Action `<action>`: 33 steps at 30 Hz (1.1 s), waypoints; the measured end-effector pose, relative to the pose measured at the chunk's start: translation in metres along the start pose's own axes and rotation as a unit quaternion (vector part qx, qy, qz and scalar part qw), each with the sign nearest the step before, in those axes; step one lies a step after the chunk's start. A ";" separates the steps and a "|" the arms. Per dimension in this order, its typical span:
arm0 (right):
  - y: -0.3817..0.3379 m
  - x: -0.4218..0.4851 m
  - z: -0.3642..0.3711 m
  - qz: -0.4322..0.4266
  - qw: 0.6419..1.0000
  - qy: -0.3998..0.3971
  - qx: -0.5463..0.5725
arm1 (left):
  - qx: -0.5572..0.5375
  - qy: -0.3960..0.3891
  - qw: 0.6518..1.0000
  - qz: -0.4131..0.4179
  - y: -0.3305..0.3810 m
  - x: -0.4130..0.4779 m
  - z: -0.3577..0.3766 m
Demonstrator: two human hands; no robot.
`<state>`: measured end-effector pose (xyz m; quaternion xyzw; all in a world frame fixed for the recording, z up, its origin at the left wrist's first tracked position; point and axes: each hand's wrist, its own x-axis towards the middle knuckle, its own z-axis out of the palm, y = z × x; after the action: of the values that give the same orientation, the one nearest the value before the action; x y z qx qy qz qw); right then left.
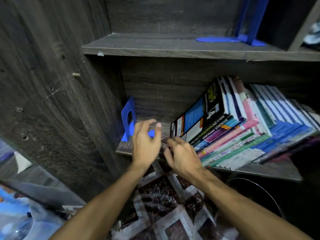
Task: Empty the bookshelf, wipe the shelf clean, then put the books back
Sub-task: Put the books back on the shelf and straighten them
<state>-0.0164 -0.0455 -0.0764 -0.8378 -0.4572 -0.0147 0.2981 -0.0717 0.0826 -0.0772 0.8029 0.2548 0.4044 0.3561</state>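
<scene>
Head view: the books (242,129) lean leftward on the lower shelf (277,172), right of centre; a blue bookend (127,115) stands at that shelf's left end; the left hand (145,144) hovers before it, fingers loosely spread, holding nothing; the right hand (183,156) curls at the leftmost book's foot, though I cannot tell whether it grips; 2 upper bookends (218,39) sit upper right.

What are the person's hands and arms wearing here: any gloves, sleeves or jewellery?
Nothing that shows. The left hand and right hand are bare, without gloves, and no ring, watch or bracelet is visible. The left forearm and right forearm are uncovered down to the picture's edge, so no sleeve shows.
</scene>
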 end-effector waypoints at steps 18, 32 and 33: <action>0.049 -0.081 -0.079 0.046 0.994 0.073 -0.069 | 0.083 -0.182 0.973 0.118 0.129 -0.027 0.054; 0.050 -0.089 -0.063 0.045 0.991 0.121 -0.033 | 0.172 -0.171 0.950 0.196 0.152 -0.022 0.061; 0.051 -0.091 -0.062 0.038 0.991 0.126 -0.030 | 0.171 -0.172 0.949 0.202 0.149 -0.022 0.060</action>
<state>-0.0140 -0.1666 -0.0773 -0.8546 -0.3835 -0.1228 0.3280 -0.0152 -0.0468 0.0035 0.9436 0.0878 0.2743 0.1630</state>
